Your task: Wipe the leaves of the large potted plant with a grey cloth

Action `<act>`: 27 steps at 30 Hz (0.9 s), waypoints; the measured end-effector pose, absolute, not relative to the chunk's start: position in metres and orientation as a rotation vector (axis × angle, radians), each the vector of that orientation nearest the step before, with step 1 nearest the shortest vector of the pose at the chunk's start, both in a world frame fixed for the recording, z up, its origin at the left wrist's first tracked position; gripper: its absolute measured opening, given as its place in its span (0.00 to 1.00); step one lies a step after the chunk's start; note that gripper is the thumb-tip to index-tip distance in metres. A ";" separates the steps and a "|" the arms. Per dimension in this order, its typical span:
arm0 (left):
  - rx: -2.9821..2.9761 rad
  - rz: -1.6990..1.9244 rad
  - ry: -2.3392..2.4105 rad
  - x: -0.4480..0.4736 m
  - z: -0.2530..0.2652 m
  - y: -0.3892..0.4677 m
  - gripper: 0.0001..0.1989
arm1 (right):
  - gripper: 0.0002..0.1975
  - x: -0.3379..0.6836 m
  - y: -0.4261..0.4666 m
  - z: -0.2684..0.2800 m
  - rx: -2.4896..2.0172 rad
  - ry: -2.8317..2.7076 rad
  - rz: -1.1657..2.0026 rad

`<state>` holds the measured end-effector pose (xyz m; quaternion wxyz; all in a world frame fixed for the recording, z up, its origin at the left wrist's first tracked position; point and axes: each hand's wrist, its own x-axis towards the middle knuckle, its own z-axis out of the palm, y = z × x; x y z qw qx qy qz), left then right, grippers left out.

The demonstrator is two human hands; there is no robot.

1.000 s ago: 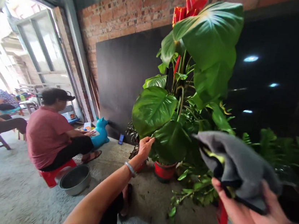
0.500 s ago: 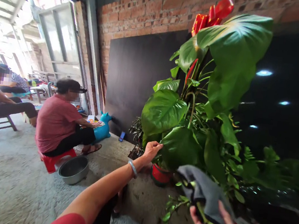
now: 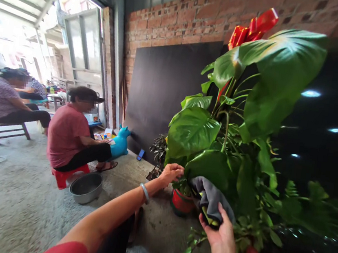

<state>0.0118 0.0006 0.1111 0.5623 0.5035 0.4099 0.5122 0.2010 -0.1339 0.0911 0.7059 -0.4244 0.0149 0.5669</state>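
A tall potted plant with broad green leaves rises in front of me, its red pot [image 3: 181, 204] on the concrete floor. My left hand [image 3: 171, 174] reaches in from the left and is closed at the left edge of a low, large leaf [image 3: 209, 166], its fingertips pinched there. A grey cloth [image 3: 210, 194] with a dark, yellow-green patterned side is bunched in my right hand [image 3: 220, 231]. The cloth lies against the lower part of that leaf and hides its bottom edge.
A person in a red shirt [image 3: 70, 139] sits on a red stool [image 3: 62, 178] beside a grey basin [image 3: 86, 188]. A blue animal-shaped toy [image 3: 121, 140], a small dark plant [image 3: 158, 152] and a black panel [image 3: 167, 89] stand farther back. Another person [image 3: 1, 97] sits on a chair at left.
My right hand has brought the cloth left and up against the low leaf. My left hand stays at the leaf's edge. The view has shifted slightly left.
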 end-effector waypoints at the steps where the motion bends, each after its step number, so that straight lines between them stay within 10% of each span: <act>1: 1.114 1.271 0.963 0.002 0.117 0.001 0.19 | 0.15 0.202 -0.136 0.094 -0.952 0.072 1.237; 12: 1.163 1.469 0.630 -0.022 0.192 -0.013 0.20 | 0.21 0.201 -0.184 0.109 -1.022 0.091 1.170; 21: 1.109 1.230 0.732 0.043 0.139 -0.037 0.22 | 0.15 0.176 -0.197 0.272 -0.465 -0.614 0.618; 27: 1.167 1.325 0.667 0.046 0.134 -0.045 0.23 | 0.12 0.150 -0.181 0.213 -0.863 -0.109 1.231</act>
